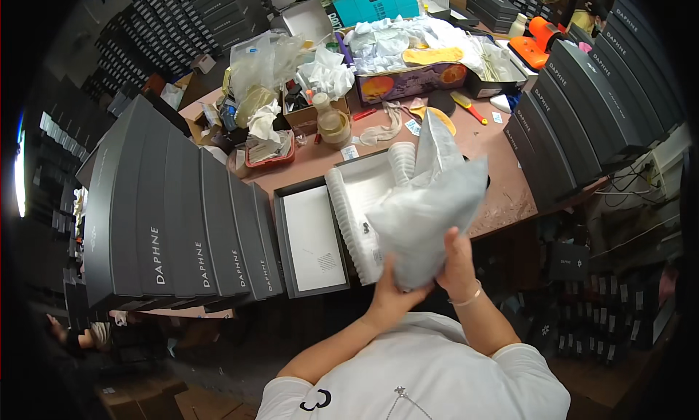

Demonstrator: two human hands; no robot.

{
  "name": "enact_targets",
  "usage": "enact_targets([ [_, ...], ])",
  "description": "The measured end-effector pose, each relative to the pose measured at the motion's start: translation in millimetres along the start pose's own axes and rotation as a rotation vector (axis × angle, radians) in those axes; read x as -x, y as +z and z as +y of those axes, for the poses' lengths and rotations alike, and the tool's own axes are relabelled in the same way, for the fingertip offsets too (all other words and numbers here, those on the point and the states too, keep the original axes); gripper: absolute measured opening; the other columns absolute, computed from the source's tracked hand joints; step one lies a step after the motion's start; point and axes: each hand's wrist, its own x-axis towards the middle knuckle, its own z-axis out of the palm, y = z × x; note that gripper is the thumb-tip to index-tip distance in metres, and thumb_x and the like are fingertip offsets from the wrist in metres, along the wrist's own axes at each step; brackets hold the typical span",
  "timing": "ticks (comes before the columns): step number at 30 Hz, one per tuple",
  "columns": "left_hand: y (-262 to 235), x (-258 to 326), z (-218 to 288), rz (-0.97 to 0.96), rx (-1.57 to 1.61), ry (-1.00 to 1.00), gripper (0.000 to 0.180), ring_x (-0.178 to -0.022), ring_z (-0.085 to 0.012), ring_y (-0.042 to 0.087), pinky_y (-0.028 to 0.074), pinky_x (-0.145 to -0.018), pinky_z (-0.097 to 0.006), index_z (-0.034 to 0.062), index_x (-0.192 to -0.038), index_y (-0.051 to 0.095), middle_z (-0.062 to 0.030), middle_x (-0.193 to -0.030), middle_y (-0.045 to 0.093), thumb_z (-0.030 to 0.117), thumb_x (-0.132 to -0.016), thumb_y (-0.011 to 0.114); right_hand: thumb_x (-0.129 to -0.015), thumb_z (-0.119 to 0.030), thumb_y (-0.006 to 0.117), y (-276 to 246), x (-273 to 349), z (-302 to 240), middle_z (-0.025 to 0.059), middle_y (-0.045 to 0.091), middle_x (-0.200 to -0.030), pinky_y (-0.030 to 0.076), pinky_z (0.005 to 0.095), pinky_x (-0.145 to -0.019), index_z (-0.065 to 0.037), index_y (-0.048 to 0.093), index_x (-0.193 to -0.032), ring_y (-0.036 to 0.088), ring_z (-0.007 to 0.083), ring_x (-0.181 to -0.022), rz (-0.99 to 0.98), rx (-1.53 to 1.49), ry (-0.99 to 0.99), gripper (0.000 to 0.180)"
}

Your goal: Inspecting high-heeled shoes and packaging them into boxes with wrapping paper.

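1. Left hand (391,285) grips the lower edge of a grey-white bag (429,216) from beneath, fingers curled under it.
2. Right hand (457,263) is closed on the same bag's lower right side, thumb up against it; a thin bracelet sits at the wrist.
3. Bag is held up above the near edge of the surface (502,194), over the right part of an open box (364,194); bag top rises to a point near the middle of the surface.
4. Open box holds white ribbed wrapping (353,230); its grey lid (313,238) lies just beside it on the left, inner side up.
5. Left of the lid: a row of grey boxes (175,216) standing on edge, touching the lid's left rim.
6. Right: a second row of dark boxes (582,107) leaning along the surface's right edge.
7. Far half is crowded: a cardboard tray (408,81) of white paper, a tape roll (335,128), a yellow-handled tool (467,107).
8. Bare patch of surface lies right of the bag, before the dark boxes.
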Motion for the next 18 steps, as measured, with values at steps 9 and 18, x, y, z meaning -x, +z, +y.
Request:
enact_targets([
  [9,-81.4,-147.3,-59.7,-0.656,-1.552,0.06,0.022,-0.1,-0.036,0.059,0.046,-0.087,-0.044,0.0054,-0.099,0.064,-0.0154,-0.102,0.064,0.01,-0.078,0.06,-0.088,-0.032,0.064,-93.0,23.0,-10.4,0.0089,0.055,-0.122,0.048,0.0393,-0.096,-0.004,0.042,-0.132,0.056,0.0223,-0.112,0.168,-0.161,-0.146,0.057],
  [18,-129.5,-190.6,27.1,0.1,-0.762,0.208,0.007,-0.074,-0.02,0.062,0.05,-0.068,-0.033,-0.0003,-0.086,0.063,-0.0111,-0.08,0.064,0.005,-0.081,0.062,-0.083,-0.036,0.067,-29.1,-73.9,82.0,0.0231,0.065,-0.09,0.051,0.0399,-0.078,0.005,0.06,-0.104,0.065,0.0337,-0.085,-0.591,1.097,0.011,0.047],
])
